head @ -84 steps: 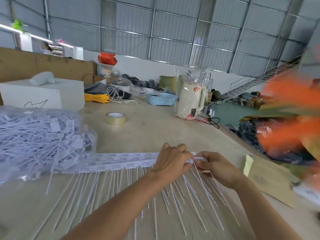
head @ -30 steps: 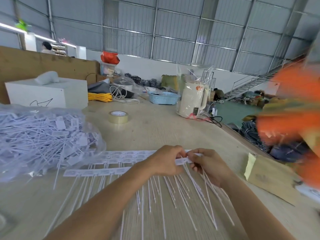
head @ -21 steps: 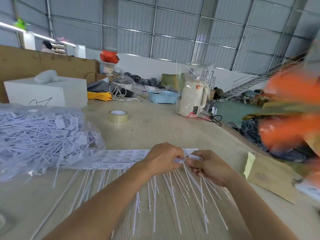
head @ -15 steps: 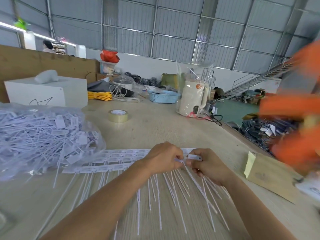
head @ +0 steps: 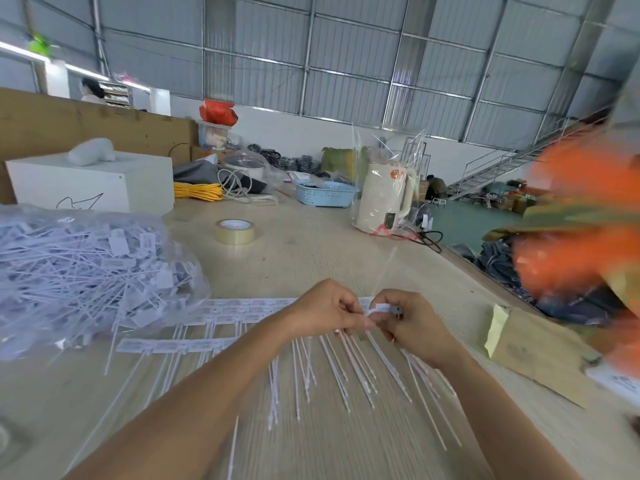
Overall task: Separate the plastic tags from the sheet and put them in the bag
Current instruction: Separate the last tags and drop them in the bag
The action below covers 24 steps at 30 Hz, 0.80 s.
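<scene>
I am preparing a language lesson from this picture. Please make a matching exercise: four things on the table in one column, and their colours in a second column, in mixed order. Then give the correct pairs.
Things:
1. basket
2. coiled cable
3. tape roll
4. kettle

Colours:
A. cream white
B. light blue
C. translucent beige
D. yellow

Pairs: 1-B, 2-D, 3-C, 4-A

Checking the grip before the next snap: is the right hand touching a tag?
Touching. The head view shows the right hand pinching the white tag at its head, beside the left hand.
</scene>
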Motion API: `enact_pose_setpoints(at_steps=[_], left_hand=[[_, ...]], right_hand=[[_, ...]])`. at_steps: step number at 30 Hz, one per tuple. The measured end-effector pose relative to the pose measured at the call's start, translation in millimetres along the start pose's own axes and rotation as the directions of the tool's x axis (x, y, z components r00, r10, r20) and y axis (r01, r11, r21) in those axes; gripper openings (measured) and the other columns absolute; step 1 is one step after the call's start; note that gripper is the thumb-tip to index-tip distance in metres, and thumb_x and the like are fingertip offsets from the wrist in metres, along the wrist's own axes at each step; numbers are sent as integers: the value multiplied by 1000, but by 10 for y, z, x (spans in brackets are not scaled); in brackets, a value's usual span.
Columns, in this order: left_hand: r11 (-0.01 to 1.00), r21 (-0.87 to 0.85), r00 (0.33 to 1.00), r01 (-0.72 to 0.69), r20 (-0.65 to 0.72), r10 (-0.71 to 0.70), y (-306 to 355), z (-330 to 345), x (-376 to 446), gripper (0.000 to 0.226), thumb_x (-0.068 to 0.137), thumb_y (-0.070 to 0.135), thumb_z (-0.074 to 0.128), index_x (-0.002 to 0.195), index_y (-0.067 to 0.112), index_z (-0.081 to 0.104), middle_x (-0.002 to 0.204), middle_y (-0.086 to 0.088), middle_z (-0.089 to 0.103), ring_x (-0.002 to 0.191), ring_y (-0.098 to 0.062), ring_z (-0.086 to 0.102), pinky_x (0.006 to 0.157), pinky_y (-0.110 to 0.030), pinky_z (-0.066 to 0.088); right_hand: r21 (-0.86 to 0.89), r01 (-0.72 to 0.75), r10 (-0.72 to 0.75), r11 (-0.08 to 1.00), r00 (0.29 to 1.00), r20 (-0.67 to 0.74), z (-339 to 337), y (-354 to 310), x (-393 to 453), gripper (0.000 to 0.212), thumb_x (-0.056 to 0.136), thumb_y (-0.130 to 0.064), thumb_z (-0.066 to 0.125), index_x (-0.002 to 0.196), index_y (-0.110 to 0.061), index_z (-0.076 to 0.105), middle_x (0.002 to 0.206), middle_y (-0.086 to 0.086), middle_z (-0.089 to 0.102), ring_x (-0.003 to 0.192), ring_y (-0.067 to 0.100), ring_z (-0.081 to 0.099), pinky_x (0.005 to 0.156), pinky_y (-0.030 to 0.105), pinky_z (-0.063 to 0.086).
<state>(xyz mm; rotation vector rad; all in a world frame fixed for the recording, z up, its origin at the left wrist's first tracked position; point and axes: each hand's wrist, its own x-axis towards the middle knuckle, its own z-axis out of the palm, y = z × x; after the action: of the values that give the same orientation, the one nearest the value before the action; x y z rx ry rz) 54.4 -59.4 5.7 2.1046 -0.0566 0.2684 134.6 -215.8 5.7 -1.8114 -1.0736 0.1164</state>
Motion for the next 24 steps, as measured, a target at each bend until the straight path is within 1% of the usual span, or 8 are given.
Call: enact_pose_setpoints(at_steps=[3, 6, 9, 12, 15, 18, 20, 24], left_hand=[[999, -51, 999, -14, 34, 16, 1, -41, -20, 16, 79, 19, 75, 66, 15, 68, 51, 9, 62, 46, 0, 53, 51, -13, 42], [997, -78, 995, 1, 97, 6, 31, -73, -34, 17, 77, 18, 76, 79, 2, 71, 64, -6, 67, 53, -6, 56, 57, -17, 46], [998, 52, 998, -19, -58, 22, 50, -55, 12, 15, 73, 21, 80, 80, 11, 71, 65, 7, 64, 53, 3, 53, 56, -12, 43], [963, 270, 991, -19, -124, 55, 41, -20, 44, 25, 72, 26, 81, 93, 15, 71, 73, 16, 58, 63, 3, 52, 60, -11, 40], [928, 371, 999, -45, -12, 53, 33, 25, 33, 30, 79, 24, 74, 106, 13, 68, 90, 7, 61, 77, -4, 54, 61, -10, 37], [852, 518, 996, -82, 63, 57, 49, 65, 28, 31, 81, 32, 71, 102, 10, 66, 95, -3, 62, 81, -15, 55, 62, -20, 32], [839, 540, 998, -63, 38, 50, 40, 66, 29, 39, 77, 36, 74, 104, 11, 62, 96, -3, 60, 81, -14, 53, 64, -23, 35], [945, 324, 999, 44, 0, -47, 51, -19, -4, 48, 68, 39, 82, 106, 24, 56, 91, 11, 54, 81, -4, 53, 65, -15, 42]], right_hand=[[98, -36, 36, 995, 999, -1, 2, 63, 14, 25, 86, 8, 56, 66, -7, 54, 43, -2, 44, 39, 10, 38, 40, 17, 30], [344, -152, 219, 926, 962, -162, -210, 158, 44, 21, 89, 6, 53, 72, -6, 52, 57, 3, 41, 45, 11, 37, 36, 15, 26], [723, -201, 465, 661, 866, -184, -537, 203, 81, 23, 93, 6, 41, 77, -7, 51, 67, 2, 41, 40, 2, 39, 28, 11, 25], [829, -268, 487, 490, 873, -5, -514, 103, 83, 19, 94, 3, 39, 80, -3, 51, 69, 5, 44, 39, 3, 43, 28, 10, 31], [613, -393, 410, 685, 904, 121, -198, 6, 42, 19, 92, 3, 46, 76, 0, 57, 76, 14, 57, 56, 16, 59, 47, 21, 51], [415, -416, 358, 809, 909, 212, 61, -47, -13, 12, 90, -6, 56, 81, 1, 60, 79, 14, 67, 70, 22, 65, 60, 35, 56], [304, -383, 346, 872, 923, 169, 118, -41, -22, 10, 90, -6, 59, 83, 1, 61, 73, 11, 66, 63, 17, 64, 58, 32, 54], [250, -326, 321, 912, 945, 60, 94, -26, -12, 19, 90, -3, 58, 71, -4, 59, 53, 6, 61, 42, 12, 55, 43, 22, 42]])
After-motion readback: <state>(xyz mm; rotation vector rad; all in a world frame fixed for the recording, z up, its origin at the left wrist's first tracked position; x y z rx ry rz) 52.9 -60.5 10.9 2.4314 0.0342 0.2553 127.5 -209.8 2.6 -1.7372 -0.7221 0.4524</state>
